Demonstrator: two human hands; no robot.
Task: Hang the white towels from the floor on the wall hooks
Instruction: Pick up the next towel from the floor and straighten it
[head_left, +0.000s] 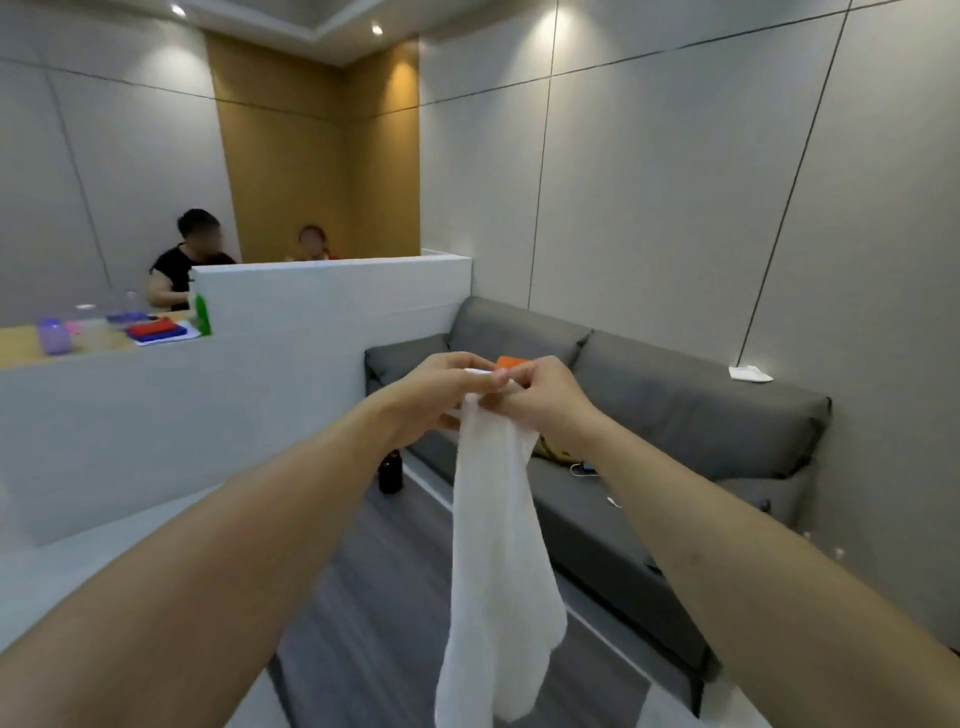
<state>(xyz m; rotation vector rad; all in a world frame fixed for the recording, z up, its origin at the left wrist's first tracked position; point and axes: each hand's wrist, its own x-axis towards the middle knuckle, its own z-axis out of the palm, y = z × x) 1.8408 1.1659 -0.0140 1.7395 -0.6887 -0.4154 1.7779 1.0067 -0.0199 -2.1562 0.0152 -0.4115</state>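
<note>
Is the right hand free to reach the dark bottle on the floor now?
Probably not: the right hand and left hand both pinch the white towel; the bottle stands lower, beyond them.

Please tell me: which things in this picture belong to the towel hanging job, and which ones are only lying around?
Belong to the job:
white towel, hanging down
left hand and right hand, both gripping its top edge

Only lying around:
grey sofa
dark bottle on the floor
green bottle on the counter
red cloth on the counter
No wall hook shows.
</note>
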